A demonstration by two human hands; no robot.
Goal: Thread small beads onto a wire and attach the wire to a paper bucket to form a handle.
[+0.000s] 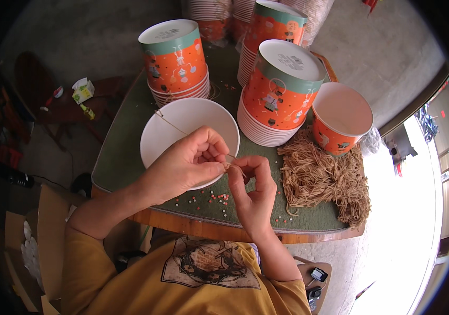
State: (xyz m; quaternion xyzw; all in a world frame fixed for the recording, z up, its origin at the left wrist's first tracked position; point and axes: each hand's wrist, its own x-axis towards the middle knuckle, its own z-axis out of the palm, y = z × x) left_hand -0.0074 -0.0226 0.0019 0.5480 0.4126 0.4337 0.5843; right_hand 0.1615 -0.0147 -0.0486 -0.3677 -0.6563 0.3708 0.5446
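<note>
A thin tan cord (171,123) runs from the rim of an open paper bucket (156,142) to my fingers. My left hand (192,160) pinches the cord above the bucket's mouth. Close beside it, my right hand (255,194) has thumb and forefinger closed on the cord as well, near a small loop. The fingertips of both hands almost meet, so any knot between them cannot be made out. The bucket's white inside faces up, and my left hand hides part of it.
Orange and green stacks of upturned paper buckets (177,60) (282,89) stand behind. A heap of tan cords (324,178) lies at right beside an open orange bucket (340,113). Small red and white bits (219,198) are scattered on the green tabletop (122,152). A cardboard box (51,236) stands lower left.
</note>
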